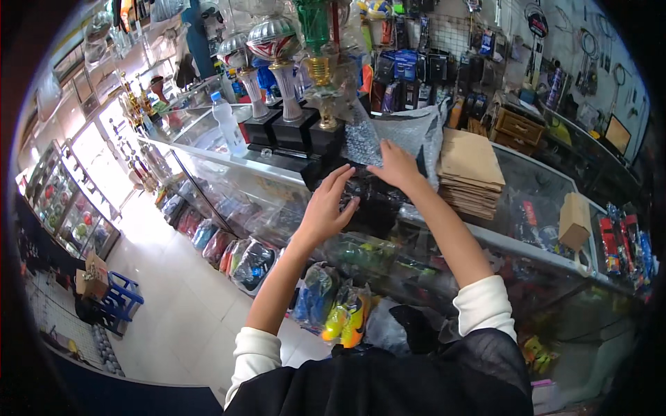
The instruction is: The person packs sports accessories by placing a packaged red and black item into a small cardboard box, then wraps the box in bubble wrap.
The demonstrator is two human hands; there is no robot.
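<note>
My left hand (329, 205) is over the edge of a glass display counter, fingers apart, beside black plastic wrapping (372, 195). My right hand (398, 164) reaches across the wrapping, its fingers near a sheet of bubble wrap (361, 138). Whether either hand grips the plastic is not clear. Behind the wrapping stand trophies with black bases (294, 135), silver stems and bowls, and one with a green and gold cup (314, 26). Right of my right hand lies a stack of brown cardboard pieces (470, 171). A grey plastic mailer (411, 127) lies behind that hand.
A plastic water bottle (228, 125) stands left of the trophies. A small cardboard box (574, 221) is on the counter at right. Bagged shoes (346, 317) lie below the counter's front. A blue plastic stool (122, 296) stands on the tiled floor at left.
</note>
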